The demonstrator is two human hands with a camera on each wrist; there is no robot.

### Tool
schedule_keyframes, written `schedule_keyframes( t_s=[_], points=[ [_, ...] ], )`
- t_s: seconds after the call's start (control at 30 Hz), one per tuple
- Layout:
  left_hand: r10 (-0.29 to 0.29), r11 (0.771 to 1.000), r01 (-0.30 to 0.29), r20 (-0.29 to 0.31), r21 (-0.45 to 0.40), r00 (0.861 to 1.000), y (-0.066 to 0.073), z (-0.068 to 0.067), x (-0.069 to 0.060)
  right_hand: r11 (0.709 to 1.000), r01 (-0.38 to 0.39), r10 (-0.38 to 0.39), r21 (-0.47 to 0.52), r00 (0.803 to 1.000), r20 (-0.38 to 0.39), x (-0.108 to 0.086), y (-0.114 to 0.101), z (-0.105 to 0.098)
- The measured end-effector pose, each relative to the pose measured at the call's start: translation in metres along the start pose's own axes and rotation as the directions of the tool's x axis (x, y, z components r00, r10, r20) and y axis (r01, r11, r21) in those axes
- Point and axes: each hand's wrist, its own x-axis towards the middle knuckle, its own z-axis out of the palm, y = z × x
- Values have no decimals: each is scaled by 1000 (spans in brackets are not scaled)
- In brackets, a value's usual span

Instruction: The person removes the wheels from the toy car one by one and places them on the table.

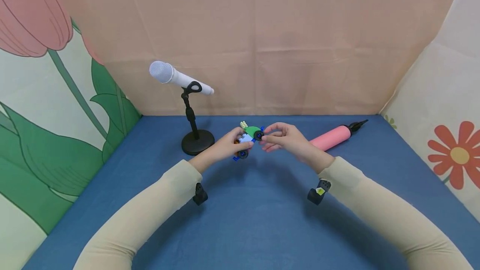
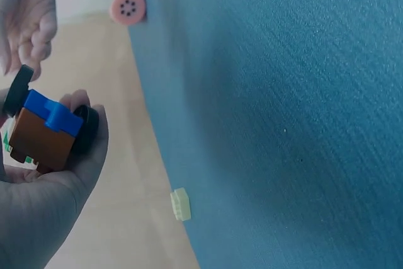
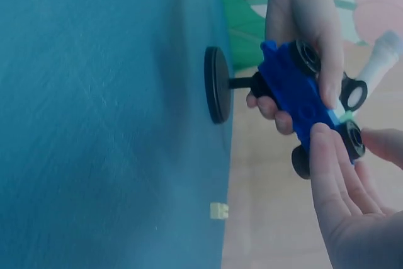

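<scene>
No legible text, labels, brands, numbers or signs — in any view.

Clad in lt. beige long sleeves: L sleeve, R sleeve. Plain, matte, fairly snug along forearm; creased crosswise nr. bottom of head view, both sides. Ending at wrist in same-col. cuffs, edges a bit uneven. Fitted just below cuffs w/ sm. blk. boxy units: L wrist cam, R wrist cam. Seemingly made up of joined angular pcs. Marked on R unit w/ yellow-green patch, too sm. to read.
</scene>
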Motion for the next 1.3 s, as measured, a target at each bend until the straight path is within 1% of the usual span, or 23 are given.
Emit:
schedule_keyframes(
  t_s=[0.07, 0.13, 0.33, 0.53, 0.87, 0.97, 1.1, 1.2, 1.3],
  points=[
    [-1, 1000, 1, -1, -8, 1000, 0, 1, -1, 1000, 10, -10, 27, 1000, -19, 0, 1, 3],
    [-2, 1000, 2, -7, -9, 1000, 0, 1, -1, 999, 24, -22, 33, 999, -37, 1, 2, 5],
    [-10, 1000, 10, -29, -12, 1000, 0, 2, -3, 997, 64, -61, 31, 996, -67, 2, 6, 10],
    [-20, 1000, 20, -34, -17, 999, 1, 5, -4, 996, 86, -85, 14, 992, -92, 2, 8, 14],
    [-36, 999, 35, -46, -16, 998, 0, 9, -4, 989, 145, -144, 0, 985, -98, 6, 14, 20],
    [-42, 999, 42, -45, -6, 998, -1, 10, -4, 983, 177, -181, -44, 977, -110, 6, 16, 21],
    [-35, 999, 36, -34, 21, 999, -1, 11, -5, 963, 227, -246, -146, 960, -132, 6, 17, 23],
    [-27, 999, 28, -25, 39, 999, 1, 11, -6, 946, 240, -274, -216, 951, -146, 5, 16, 24],
    [-26, 998, 27, -12, 55, 1000, 1, 11, -7, 930, 237, -287, -282, 946, -149, 4, 15, 24]
  ],
)
